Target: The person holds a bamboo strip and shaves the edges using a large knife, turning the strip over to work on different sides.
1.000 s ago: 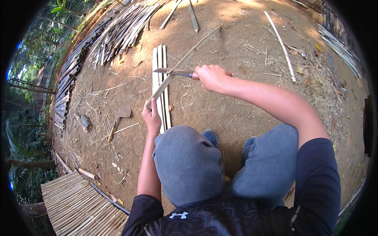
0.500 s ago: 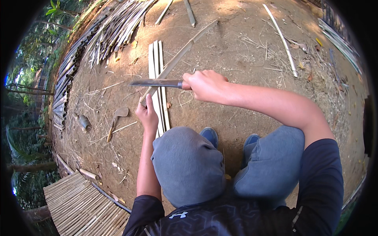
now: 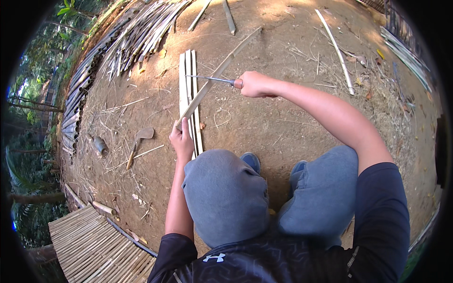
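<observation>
My left hand (image 3: 182, 141) is closed round the near end of a long split bamboo strip (image 3: 202, 93), which slants away up to the right. In my right hand (image 3: 257, 85) is the wooden handle of a long knife (image 3: 207, 77). Its blade points left and crosses the strip partway along, seen nearly edge-on; whether it touches the strip I cannot tell. Beneath them, several pale bamboo strips (image 3: 182, 89) lie side by side on the ground, running away from my left knee.
Left on the dirt lie a wood-handled tool with a broad metal head (image 3: 145, 134) and a dark cylinder (image 3: 100, 145). Piled bamboo (image 3: 141, 35) lines the far left. A slatted bamboo platform (image 3: 96, 245) stands near left. One pale strip (image 3: 336, 49) lies far right.
The knife has moved away from me along the strip, my right hand shifting farther and slightly right. Its blade has turned from broadside to nearly edge-on. My left hand has moved slightly right and nearer.
</observation>
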The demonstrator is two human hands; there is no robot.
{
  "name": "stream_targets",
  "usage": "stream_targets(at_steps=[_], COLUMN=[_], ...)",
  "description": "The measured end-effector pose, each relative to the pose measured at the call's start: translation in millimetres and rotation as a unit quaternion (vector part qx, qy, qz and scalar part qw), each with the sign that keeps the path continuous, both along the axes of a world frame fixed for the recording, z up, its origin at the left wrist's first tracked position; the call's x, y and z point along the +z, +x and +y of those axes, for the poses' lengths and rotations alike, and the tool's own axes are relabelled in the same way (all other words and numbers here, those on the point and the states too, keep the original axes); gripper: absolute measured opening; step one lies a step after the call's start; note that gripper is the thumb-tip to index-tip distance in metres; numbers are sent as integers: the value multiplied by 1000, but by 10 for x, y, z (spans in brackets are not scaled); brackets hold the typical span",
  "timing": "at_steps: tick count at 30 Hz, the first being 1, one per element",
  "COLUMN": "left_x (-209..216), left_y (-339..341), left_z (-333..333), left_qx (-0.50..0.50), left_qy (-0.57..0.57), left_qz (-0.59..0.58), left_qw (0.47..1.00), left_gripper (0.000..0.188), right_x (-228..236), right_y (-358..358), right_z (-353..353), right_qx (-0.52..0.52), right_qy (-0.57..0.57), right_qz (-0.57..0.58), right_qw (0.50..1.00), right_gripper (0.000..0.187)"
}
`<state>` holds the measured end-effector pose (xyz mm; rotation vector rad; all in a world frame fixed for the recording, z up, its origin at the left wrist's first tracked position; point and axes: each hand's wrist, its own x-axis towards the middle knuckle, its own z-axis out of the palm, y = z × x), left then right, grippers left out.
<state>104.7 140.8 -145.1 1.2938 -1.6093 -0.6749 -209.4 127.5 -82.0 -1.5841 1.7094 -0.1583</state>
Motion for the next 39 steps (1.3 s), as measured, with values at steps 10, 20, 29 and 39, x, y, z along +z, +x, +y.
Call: stream_targets(at_steps=[10, 20, 29, 39], left_x=[180, 54, 45, -5], left_y=[-14, -94, 6, 4], left_z=[-143, -29, -8, -115], left_qx=[3, 25, 11, 19], left_qy=[21, 43, 67, 35], left_qz=[28, 99, 32, 72], left_qw=[999, 994, 997, 997], left_gripper=[32, 29, 32, 32], right_x=[265, -153, 106, 222], right_y=[248, -54, -54, 272], right_z=[357, -136, -60, 354], right_qx=[79, 38, -64, 113], right_qy=[-230, -126, 59, -193], right_qz=[146, 181, 1, 139], right_qw=[959, 975, 996, 965], right_gripper=[21, 23, 31, 17])
